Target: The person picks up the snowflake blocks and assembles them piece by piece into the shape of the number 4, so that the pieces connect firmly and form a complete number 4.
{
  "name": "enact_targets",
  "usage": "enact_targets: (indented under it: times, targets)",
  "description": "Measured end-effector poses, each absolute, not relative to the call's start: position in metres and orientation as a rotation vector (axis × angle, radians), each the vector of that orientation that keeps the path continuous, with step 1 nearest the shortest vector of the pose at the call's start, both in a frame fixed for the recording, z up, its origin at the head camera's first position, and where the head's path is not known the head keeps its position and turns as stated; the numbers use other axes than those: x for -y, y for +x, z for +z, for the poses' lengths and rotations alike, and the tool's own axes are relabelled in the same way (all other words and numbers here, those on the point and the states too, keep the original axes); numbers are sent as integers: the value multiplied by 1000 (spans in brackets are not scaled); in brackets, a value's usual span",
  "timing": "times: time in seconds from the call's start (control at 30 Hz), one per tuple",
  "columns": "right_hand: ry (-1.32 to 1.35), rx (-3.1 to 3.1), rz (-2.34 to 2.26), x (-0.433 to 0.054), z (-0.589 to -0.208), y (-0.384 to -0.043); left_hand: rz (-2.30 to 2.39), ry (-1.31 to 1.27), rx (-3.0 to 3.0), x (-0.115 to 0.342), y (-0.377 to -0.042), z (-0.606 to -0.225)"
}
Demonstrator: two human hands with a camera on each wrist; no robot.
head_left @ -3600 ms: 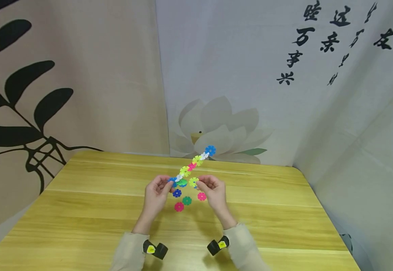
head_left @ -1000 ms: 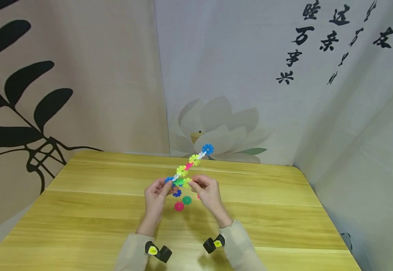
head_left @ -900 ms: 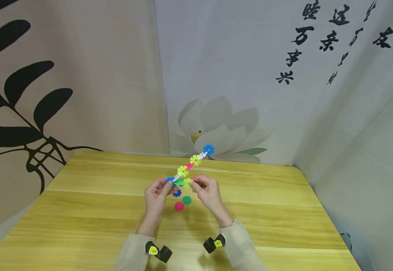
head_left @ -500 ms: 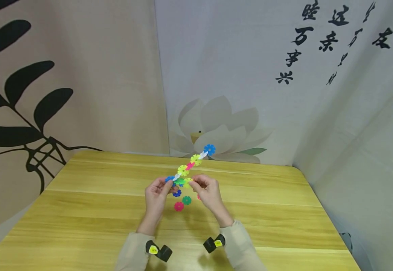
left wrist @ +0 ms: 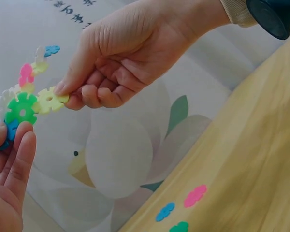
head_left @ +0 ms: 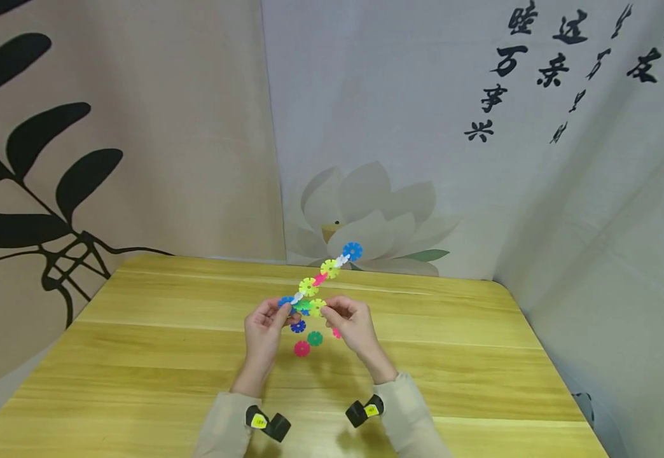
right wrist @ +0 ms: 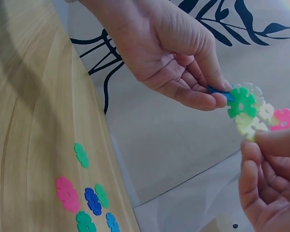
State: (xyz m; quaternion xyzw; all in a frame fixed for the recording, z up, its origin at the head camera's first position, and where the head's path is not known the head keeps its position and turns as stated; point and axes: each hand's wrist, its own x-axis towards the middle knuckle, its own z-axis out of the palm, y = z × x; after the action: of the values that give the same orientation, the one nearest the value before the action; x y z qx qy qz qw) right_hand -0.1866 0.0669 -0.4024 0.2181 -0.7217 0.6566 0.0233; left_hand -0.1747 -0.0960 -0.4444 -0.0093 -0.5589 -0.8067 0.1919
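My left hand pinches a blue snowflake disc at the lower end of a slanting chain of notched plastic discs. White, yellow and pink discs follow up the chain to a blue end disc. A green disc stands out beside the held end. Between thumb and fingers, my right hand pinches a yellow disc, whose edge meets the green disc's edge in the left wrist view. Both hands are raised above the table.
Loose discs lie on the wooden table under the hands: a pink disc, a green disc, a dark blue disc and others. Another pink disc is partly covered by the right hand. A printed curtain hangs behind.
Since the oldest frame my right hand has moved left, bringing the yellow disc from apart to the green disc's edge. The chain shifted slightly left. Over the last second, hardly any movement shows.
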Motion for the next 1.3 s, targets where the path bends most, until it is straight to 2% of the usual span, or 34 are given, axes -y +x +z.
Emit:
enact_targets:
  times: [0.83,1.07,1.3]
  targets:
    - [596,2236,1932,-58,-400,-182,-2291,-34,1528,95,-173,-445]
    - [444,2197,1994,-71,-402,-187,-2283,-2,1434,107,-172,-443]
    - [547,2185,2025,-67,-401,-184,-2304,-44,1439,107,-174,-442]
